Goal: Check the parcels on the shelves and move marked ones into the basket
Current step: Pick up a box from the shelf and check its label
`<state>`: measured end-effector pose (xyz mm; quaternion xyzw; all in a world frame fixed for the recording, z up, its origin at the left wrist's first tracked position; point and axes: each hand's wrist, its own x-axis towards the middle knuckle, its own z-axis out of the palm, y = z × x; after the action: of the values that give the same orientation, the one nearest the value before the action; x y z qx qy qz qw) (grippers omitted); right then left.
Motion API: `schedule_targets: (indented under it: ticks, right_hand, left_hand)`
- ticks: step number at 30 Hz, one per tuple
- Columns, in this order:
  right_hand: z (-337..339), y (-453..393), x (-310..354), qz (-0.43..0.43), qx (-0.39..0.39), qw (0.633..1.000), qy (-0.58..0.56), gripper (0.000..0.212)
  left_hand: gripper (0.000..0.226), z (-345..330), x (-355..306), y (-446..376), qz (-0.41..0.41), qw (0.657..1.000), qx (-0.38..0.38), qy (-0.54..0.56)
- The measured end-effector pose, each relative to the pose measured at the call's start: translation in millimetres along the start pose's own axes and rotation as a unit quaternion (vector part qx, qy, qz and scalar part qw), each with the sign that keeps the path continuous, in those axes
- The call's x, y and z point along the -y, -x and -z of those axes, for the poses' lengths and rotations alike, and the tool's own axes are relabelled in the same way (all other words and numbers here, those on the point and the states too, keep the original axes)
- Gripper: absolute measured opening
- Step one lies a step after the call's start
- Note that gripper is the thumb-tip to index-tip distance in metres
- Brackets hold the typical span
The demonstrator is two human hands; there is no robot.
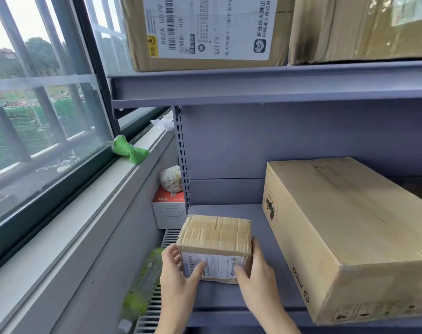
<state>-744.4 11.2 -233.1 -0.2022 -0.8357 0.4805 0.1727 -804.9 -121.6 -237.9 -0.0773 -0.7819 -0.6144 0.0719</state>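
A small taped cardboard parcel (214,239) with a white shipping label on its near face sits at the left end of the grey lower shelf (229,210). My left hand (178,273) grips its left side, thumb across the label. My right hand (255,276) grips its right side, thumb on the label's right edge. A long brown carton (345,232) marked "pico" lies to the right on the same shelf. On the upper shelf (253,88) stand a labelled carton (205,30) and a second brown carton (364,27). No basket is in view.
A window and sill run along the left, with a green foam piece (129,150) on the sill. Between sill and shelf stand a white and red box (169,208), a wrapped round bundle (172,178) on top of it, and a green plastic bottle (142,288).
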Motion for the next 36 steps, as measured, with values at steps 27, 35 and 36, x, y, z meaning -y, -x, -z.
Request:
schedule_targets:
  ticks: [27,35,36]
  right_hand:
    - [-8.0,-30.2,-5.7,-0.138,-0.016,0.988,-0.062,0.067]
    - [-8.7,-5.4,0.7,-0.125,-0.029,0.989,-0.075,0.061]
    - [-7.7,-2.5,1.8,-0.12,-0.028,0.99,-0.073,0.06]
  left_hand:
    - [0.06,-18.1,21.5,-44.8,0.006,0.993,0.104,0.051]
    - [0.068,-1.9,24.9,-33.2,-0.023,0.995,0.092,-0.013]
    - [0.067,-0.5,24.8,-30.8,-0.028,0.995,0.093,-0.028]
